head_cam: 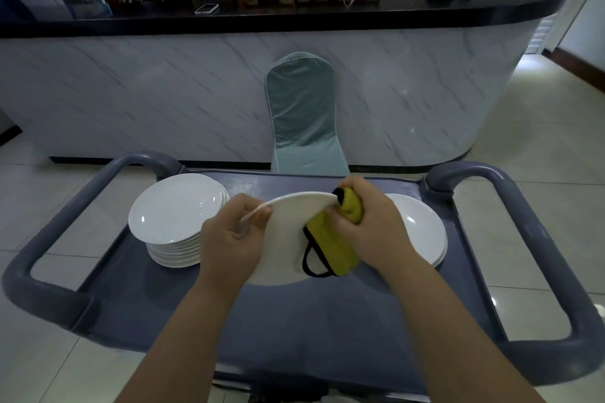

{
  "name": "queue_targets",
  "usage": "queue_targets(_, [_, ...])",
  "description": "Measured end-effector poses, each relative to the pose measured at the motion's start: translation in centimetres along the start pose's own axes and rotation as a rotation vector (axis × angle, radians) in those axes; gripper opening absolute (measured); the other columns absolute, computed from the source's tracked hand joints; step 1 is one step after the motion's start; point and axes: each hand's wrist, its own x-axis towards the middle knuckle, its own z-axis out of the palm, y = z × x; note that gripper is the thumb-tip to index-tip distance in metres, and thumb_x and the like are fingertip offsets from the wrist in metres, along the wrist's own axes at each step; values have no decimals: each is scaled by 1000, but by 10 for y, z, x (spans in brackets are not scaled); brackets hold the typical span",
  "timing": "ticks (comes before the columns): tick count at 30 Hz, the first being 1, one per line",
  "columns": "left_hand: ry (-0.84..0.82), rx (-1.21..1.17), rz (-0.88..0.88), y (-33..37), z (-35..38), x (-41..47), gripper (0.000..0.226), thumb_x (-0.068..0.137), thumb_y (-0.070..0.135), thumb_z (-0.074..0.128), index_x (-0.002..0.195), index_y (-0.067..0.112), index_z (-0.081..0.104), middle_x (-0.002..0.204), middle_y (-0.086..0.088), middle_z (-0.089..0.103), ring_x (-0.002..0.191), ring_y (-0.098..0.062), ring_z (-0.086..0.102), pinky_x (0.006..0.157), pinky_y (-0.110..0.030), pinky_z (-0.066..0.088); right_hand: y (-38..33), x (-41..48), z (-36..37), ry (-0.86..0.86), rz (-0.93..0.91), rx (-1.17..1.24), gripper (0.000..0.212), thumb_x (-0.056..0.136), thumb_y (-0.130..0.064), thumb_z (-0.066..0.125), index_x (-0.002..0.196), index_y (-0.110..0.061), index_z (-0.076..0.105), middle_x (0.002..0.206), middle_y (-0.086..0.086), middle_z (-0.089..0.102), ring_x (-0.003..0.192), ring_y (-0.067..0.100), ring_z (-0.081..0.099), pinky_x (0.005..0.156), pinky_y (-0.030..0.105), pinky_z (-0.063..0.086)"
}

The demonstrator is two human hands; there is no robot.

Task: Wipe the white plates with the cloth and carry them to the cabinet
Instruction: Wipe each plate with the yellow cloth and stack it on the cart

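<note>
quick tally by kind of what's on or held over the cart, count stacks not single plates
plate stacks: 2, left stack and right stack
held plate: 1
yellow cloth: 1
total: 4

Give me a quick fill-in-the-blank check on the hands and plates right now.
The right hand grips a ____ cloth.
The left hand holds the tilted plate by its ____.
On the cart, the taller plate stack stands on the ____ side.
Missing words: yellow; rim; left.
</note>
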Motion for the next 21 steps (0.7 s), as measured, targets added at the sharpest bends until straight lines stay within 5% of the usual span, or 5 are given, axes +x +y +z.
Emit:
queue_targets(6, [-122, 251, 204, -1, 2, 6, 19, 85, 33, 56, 74, 19, 65, 59, 1, 58, 56, -19, 49, 54, -36, 43, -9, -2, 22, 3, -240, -178, 24, 79, -29, 72, 101, -26, 62, 95, -12, 60, 82, 13, 55, 70, 32, 49])
queue_targets(11, [160, -192, -212, -8, 12, -7, 16, 87, 31, 61, 72, 29, 58, 59, 10, 54, 53, -2, 43, 52, -16, 36, 17, 13, 7, 18, 142, 143, 24, 76, -49, 72, 93, -42, 57, 88, -22, 61, 82, 0, 57, 69, 29, 51])
queue_targets(14, [63, -205, -370, -23, 23, -20, 15, 89, 35, 52, 77, 27, 56, 61, 12, 52, 55, -4, 43, 53, -24, 37, 36, 7, 13, -5, 250, 66, 18, 81, -45, 71, 87, -44, 54, 84, -23, 59, 76, 2, 56, 63, 28, 45])
queue_targets(19, [-287, 384, 223, -26, 28, 6, 27, 96, 36, 42, 99, 14, 59, 93, -1, 62, 88, -22, 53, 79, -35, 39, 39, -7, 35, 29, 191, -108, 12, 88, -35, 62, 84, -32, 51, 76, -9, 56, 72, 12, 52, 61, 30, 43])
queue_targets(21, [-415, 432, 394, -12, 36, 18, 31, 95, 36, 46, 90, 13, 65, 84, -2, 64, 78, -24, 55, 68, -36, 44, 26, -3, 38, -22, 41, -228, 4, 88, -31, 58, 88, -30, 54, 83, -7, 58, 75, 18, 52, 63, 34, 44])
